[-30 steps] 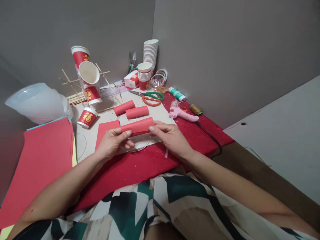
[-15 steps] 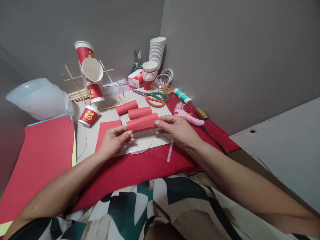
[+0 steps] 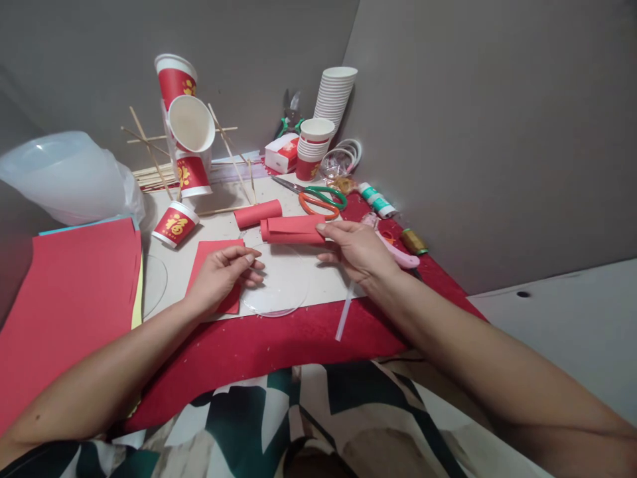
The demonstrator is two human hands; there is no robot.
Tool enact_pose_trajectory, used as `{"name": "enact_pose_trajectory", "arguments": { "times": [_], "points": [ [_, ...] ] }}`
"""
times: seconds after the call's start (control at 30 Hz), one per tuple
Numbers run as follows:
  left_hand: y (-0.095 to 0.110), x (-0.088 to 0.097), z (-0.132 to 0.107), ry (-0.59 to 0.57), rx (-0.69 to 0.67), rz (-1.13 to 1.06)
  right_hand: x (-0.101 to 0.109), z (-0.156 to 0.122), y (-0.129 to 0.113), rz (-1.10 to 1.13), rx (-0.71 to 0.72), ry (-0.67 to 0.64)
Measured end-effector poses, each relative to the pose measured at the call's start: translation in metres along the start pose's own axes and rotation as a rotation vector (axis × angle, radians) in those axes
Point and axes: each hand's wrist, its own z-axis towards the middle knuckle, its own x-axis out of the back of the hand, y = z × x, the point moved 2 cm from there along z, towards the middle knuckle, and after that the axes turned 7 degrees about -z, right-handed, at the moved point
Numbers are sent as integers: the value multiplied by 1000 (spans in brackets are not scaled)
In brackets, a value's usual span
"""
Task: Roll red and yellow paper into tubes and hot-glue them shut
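My right hand (image 3: pixel 365 255) pinches the right end of a rolled red paper tube (image 3: pixel 293 230), thumb on top, holding it above the cardboard. A loose paper edge shows along the tube. Near the tube's left end, but apart from it, my left hand (image 3: pixel 226 272) has loosely bent fingers with nothing visible in them. Beneath that hand lie cut red paper pieces (image 3: pixel 204 255). Another red paper tube (image 3: pixel 256 214) rests just behind the held one, which hides part of what lies there. A clear round disc (image 3: pixel 276 292) is on the cardboard between my hands.
Scissors (image 3: pixel 318 199), stacked paper cups (image 3: pixel 336 96) and a pink glue gun (image 3: pixel 401 253) stand or lie behind. At the left are a cup-and-stick structure (image 3: pixel 192 126), a plastic bag (image 3: pixel 70 179) and red paper sheets (image 3: pixel 84 292). A glue stick (image 3: pixel 344 312) lies in front.
My left hand has come off the paper tube and moved slightly left. The tube, still in my right hand, has moved back a little. The view has shifted.
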Motion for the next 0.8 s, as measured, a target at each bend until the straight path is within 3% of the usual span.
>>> {"name": "enact_pose_trajectory", "arguments": {
  "times": [0.47,0.8],
  "points": [
    [-5,-2,1,-32,63,20,-6,8,4,-63,-101,16],
    [-6,2,1,-7,47,5,-5,-1,10,-42,-77,-46]
  ]
}}
